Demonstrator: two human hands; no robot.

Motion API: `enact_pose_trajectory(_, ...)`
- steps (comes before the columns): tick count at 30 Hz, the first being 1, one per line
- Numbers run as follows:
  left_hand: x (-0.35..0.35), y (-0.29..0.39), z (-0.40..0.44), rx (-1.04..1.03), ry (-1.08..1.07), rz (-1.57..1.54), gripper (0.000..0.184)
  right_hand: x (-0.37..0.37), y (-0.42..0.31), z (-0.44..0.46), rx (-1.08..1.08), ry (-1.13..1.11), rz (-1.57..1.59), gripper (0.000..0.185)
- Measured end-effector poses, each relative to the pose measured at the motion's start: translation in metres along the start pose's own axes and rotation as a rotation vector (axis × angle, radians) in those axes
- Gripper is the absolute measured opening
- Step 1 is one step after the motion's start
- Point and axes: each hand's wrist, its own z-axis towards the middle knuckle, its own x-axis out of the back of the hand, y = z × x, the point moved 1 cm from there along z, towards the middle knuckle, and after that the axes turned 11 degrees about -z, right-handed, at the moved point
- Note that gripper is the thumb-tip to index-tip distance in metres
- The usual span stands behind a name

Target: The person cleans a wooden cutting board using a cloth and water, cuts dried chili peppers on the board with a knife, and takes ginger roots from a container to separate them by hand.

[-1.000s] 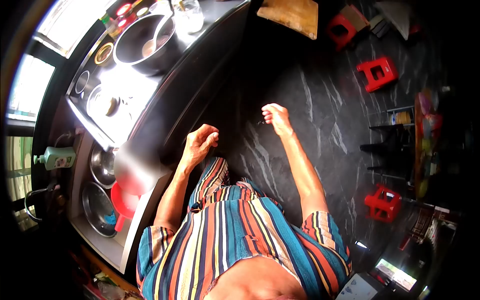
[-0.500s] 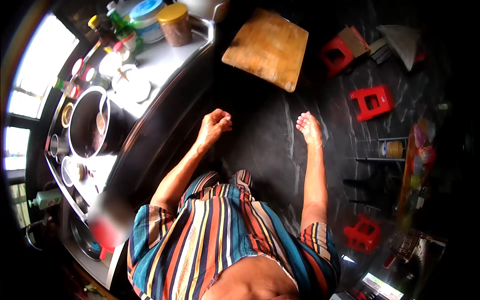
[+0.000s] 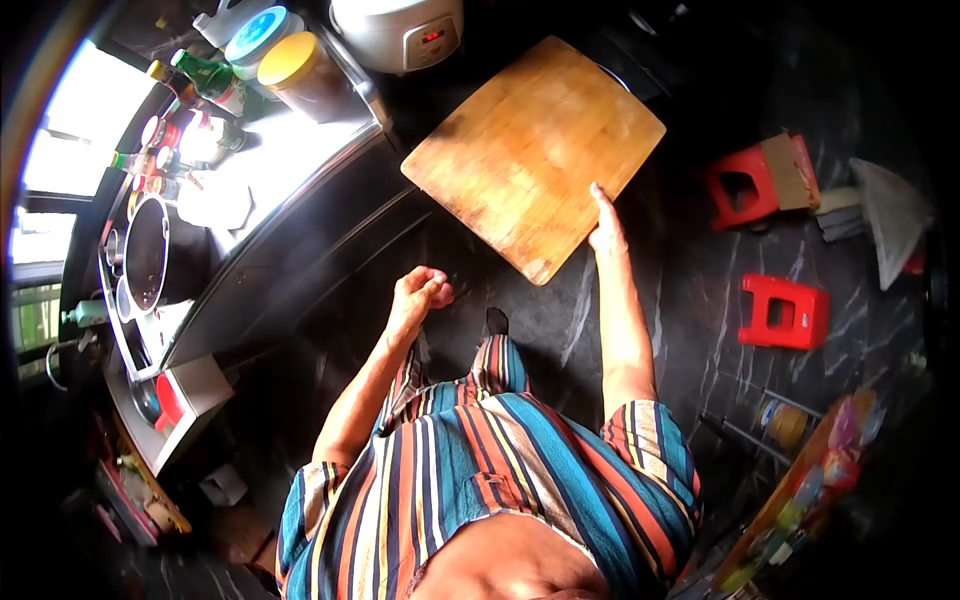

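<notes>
A rectangular wooden cutting board lies ahead of me, with dark stains along its left and near edges. My right hand is at the board's near right edge, its fingertips stretched out and overlapping the wood. Whether they press on the board I cannot tell. Lower and to the left, my left hand hangs in the air above the dark floor, apart from the board. Its fingers are curled in, and what they hold, if anything, is hidden.
Along the left runs a counter with a pot, a yellow-lidded jar and several bottles. A white rice cooker stands beyond it. Red stools are on the marbled floor at right, near a shelf of coloured packages.
My view has turned and come closer to the cutting board, which looks larger. My right hand has gone from open floor to the board's edge. My left hand's fingers stay curled.
</notes>
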Motion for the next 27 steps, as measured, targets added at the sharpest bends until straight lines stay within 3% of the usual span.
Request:
enact_pose_trajectory(4,0.013,-0.033,-0.015,-0.021,0.121,-0.030,0.012,-0.024,-0.019,-0.031,-0.052,-0.079,0.046,0.058)
enact_pose_trajectory(7,0.008,-0.047,-0.030,-0.059,0.159,-0.141,0.010,-0.015,-0.014,-0.024,0.046,-0.132,0.146,0.054)
enact_pose_trajectory(13,0.014,-0.028,-0.068,-0.323,0.278,-0.123,0.012,-0.010,-0.019,-0.058,0.113,-0.031,0.119,0.052)
enact_pose_trajectory(17,0.022,-0.004,-0.091,-0.456,0.322,-0.006,0.013,0.020,-0.038,-0.106,0.173,0.060,-0.058,0.049)
enact_pose_trajectory(19,0.018,0.020,-0.098,-0.544,0.310,0.081,0.013,0.018,-0.065,-0.147,0.181,-0.064,-0.052,0.049)
enact_pose_trajectory(20,0.013,0.035,-0.101,-0.595,0.300,0.144,0.012,0.023,-0.079,-0.160,0.187,-0.011,-0.322,0.048)
enact_pose_trajectory(23,0.017,0.082,-0.097,-0.817,0.215,0.391,0.011,0.018,-0.098,-0.197,0.360,-0.050,-0.609,0.037)
enact_pose_trajectory(24,0.015,0.102,-0.101,-0.927,0.236,0.590,0.011,0.015,-0.101,-0.209,0.406,-0.075,-0.663,0.033)
enact_pose_trajectory(25,0.016,0.125,-0.107,-1.031,0.266,0.793,0.012,-0.019,-0.116,-0.242,0.363,-0.141,-0.446,0.030)
enact_pose_trajectory(27,0.022,0.165,-0.118,-1.375,0.280,0.963,0.020,-0.042,-0.123,-0.271,0.454,-0.256,-0.542,0.024)
